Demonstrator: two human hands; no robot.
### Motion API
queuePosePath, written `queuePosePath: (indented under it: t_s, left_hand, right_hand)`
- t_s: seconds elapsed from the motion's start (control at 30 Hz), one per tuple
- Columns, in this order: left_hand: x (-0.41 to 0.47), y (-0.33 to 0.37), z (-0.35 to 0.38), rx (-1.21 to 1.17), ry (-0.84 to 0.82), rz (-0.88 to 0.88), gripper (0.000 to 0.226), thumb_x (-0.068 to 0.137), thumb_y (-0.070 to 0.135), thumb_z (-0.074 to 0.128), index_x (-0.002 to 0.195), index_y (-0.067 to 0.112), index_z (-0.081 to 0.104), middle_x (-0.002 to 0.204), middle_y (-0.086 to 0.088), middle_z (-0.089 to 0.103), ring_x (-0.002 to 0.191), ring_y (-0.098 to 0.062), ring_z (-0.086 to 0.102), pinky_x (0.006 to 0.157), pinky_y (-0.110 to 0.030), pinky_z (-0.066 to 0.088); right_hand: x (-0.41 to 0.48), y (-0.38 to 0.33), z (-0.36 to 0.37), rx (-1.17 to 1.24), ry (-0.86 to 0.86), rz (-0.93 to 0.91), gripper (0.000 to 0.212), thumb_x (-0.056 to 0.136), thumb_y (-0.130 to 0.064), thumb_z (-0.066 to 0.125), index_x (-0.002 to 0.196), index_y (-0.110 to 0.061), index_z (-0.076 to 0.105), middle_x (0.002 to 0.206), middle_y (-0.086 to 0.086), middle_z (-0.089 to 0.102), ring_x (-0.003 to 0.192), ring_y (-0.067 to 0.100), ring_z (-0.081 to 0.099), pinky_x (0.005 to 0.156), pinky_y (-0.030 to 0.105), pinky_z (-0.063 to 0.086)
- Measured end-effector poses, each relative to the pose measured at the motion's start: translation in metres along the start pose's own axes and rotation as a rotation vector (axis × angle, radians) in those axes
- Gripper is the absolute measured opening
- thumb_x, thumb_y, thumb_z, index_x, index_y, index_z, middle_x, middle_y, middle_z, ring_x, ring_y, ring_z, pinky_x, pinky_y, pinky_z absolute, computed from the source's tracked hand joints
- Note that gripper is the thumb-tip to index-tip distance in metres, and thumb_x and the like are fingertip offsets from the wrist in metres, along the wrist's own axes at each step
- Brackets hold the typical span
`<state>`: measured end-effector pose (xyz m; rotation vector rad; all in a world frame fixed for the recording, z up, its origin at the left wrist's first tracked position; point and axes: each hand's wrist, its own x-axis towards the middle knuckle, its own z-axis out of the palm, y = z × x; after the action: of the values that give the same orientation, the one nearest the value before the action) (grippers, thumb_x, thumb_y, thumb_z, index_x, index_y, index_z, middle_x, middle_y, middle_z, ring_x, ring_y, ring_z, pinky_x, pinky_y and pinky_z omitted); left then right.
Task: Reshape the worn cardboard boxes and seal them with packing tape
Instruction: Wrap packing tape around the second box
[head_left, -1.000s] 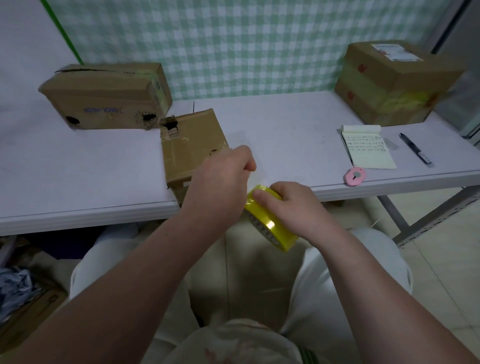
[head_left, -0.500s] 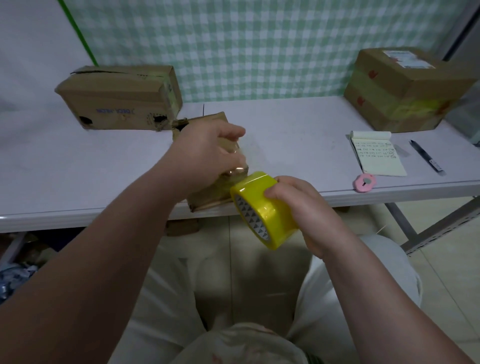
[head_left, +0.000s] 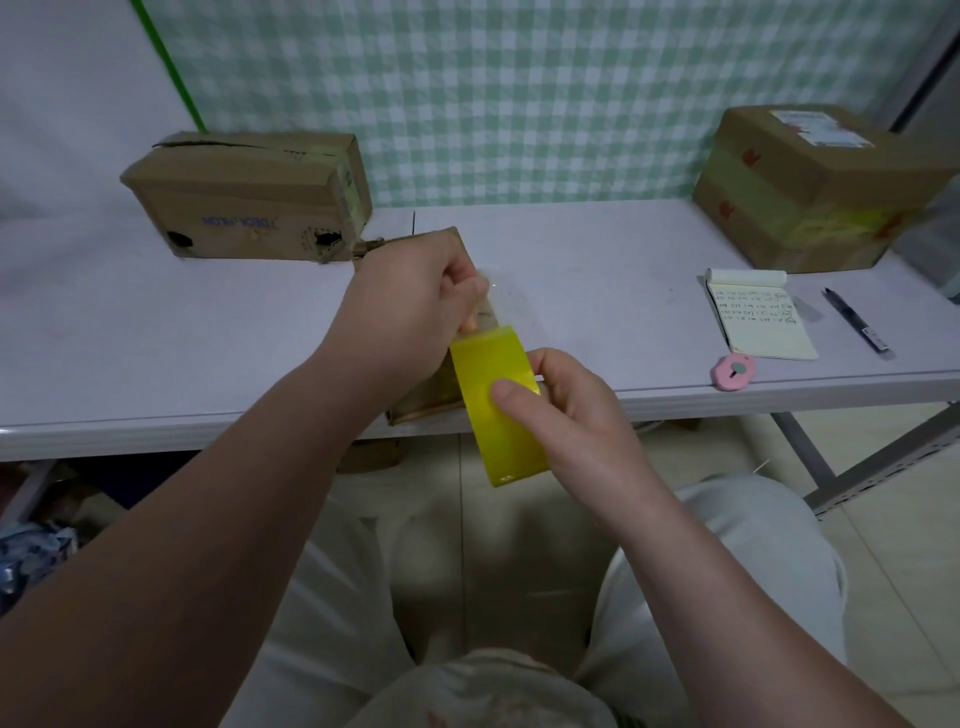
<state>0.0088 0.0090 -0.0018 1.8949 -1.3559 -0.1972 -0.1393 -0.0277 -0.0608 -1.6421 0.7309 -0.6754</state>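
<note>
while a strip is drawn off the roll, no fresh tape is seen laid on the nearest box; task judged approx. mid-way, sealing of this box not yet begun.

- tape roll (head_left: 493, 405): yellow, glossy, cylindrical. gripped by right hand (head_left: 571, 415) just off the table (head_left: 156, 338) edge, thumb pressed on the outer face, fingers curled behind.
- tape strip (head_left: 501, 306): clear, thin, shiny. stretched betw. roll and left hand (head_left: 410, 306), whose curled fingers pinch the free end.
- small box (head_left: 426, 400): brown cardboard, matte, scuffed. lies directly under the left hand, mostly hidden. near end reaches the table edge and a torn corner shows at the far end. seam condition cannot be told.
- long box (head_left: 249, 208): well beyond and to the left of the left hand. oblong, creased, top seam gaping, two ragged holes in the front face, blue print. judged left to do: reshaping + tape.
- large box (head_left: 810, 192): far off to the right of the right hand. blocky, firmer-looking, yellowish tape bands round it, white label on top. judged prob. sealed already.
- misc., to the right of the right hand: notepad (head_left: 758, 317), lined paper w/ handwriting, top sheet rolled back. pen (head_left: 854, 322), dark, slim. cutter (head_left: 732, 371), pink, round, plastic, at the table edge, nearest item to the right hand. prob. needed to sever the strip.
</note>
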Motion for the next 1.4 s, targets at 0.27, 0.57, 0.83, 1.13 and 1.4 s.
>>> queuePosePath:
  t_s: [0.27,0.57,0.83,1.13,1.4]
  left_hand:
    - [0.009,0.004,-0.005,0.291,0.138,0.279,0.016,0.096,0.022,0.052,0.085,0.010,0.053,0.066,0.003,0.050,0.057,-0.012,0.042,0.053,-0.027,0.024]
    - [0.048,-0.022,-0.006,0.263,-0.023,0.202,0.018,0.095,0.030,0.053,0.081,0.019,0.051,0.066,0.014,0.045,0.061,-0.001,0.042,0.053,-0.014,0.027]
    - [0.065,-0.052,0.008,0.242,-0.119,0.170,0.019,0.094,0.029,0.056,0.080,0.018,0.052,0.068,0.015,0.045,0.063,0.000,0.042,0.055,-0.010,0.029]
    - [0.065,-0.064,0.016,0.202,-0.114,0.210,0.017,0.092,0.024,0.059,0.078,0.018,0.051,0.067,0.017,0.045,0.063,0.004,0.043,0.057,-0.005,0.030]
    - [0.069,-0.067,0.022,0.219,-0.110,0.208,0.016,0.093,0.028,0.057,0.080,0.019,0.051,0.069,0.016,0.044,0.073,-0.010,0.045,0.064,-0.024,0.028]
  right_hand:
    - [0.006,0.001,0.008,-0.176,0.230,0.041,0.043,0.073,-0.057,0.049,0.062,-0.015,0.042,0.053,-0.006,0.038,0.052,0.011,0.037,0.051,0.028,0.031]
    - [0.013,-0.001,0.010,-0.023,0.172,0.184,0.074,0.069,-0.065,0.053,0.085,0.007,0.057,0.068,0.007,0.051,0.062,0.019,0.049,0.062,0.033,0.040]
    - [0.007,-0.001,0.020,0.040,0.225,0.216,0.058,0.066,-0.045,0.049,0.091,0.008,0.052,0.070,0.005,0.043,0.062,0.014,0.040,0.057,0.029,0.033]
    - [0.008,0.003,0.023,-0.032,0.252,0.161,0.048,0.071,-0.043,0.048,0.073,0.004,0.042,0.062,0.005,0.036,0.058,0.017,0.033,0.054,0.031,0.029]
    - [0.013,0.004,0.022,-0.097,0.271,0.142,0.045,0.072,-0.044,0.047,0.068,0.001,0.040,0.056,0.000,0.033,0.053,0.013,0.032,0.049,0.029,0.027]
